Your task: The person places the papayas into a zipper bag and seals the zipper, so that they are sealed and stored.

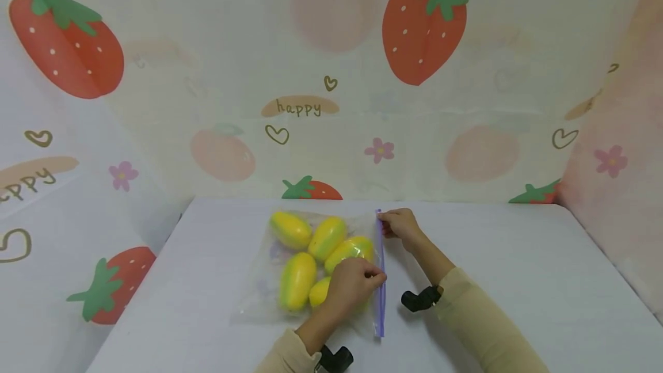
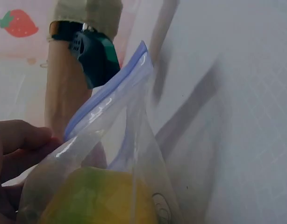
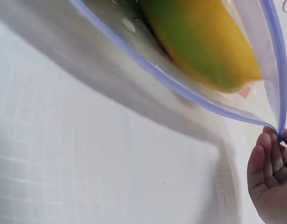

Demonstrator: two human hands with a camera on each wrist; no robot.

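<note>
A clear zip bag (image 1: 259, 304) with a purple zip strip (image 1: 381, 309) lies on the white table, its mouth toward the right. Inside are several yellow-green fruits (image 1: 297, 282) that look like mangoes. My right hand (image 1: 401, 224) pinches the far end of the strip between thumb and fingers, as the right wrist view also shows at the bag's corner. Over the bag, my left hand (image 1: 354, 284) pinches the mouth's edge around the strip's middle and hides part of the fruit. In the right wrist view the two purple edges (image 3: 181, 95) stand apart, with a fruit (image 3: 204, 46) visible between them.
The white tabletop (image 1: 528, 269) stretches to both sides of the bag. Behind it hangs a backdrop (image 1: 414, 171) printed with strawberries, hearts and flowers. Black wrist cameras (image 1: 420, 299) are strapped at both cuffs.
</note>
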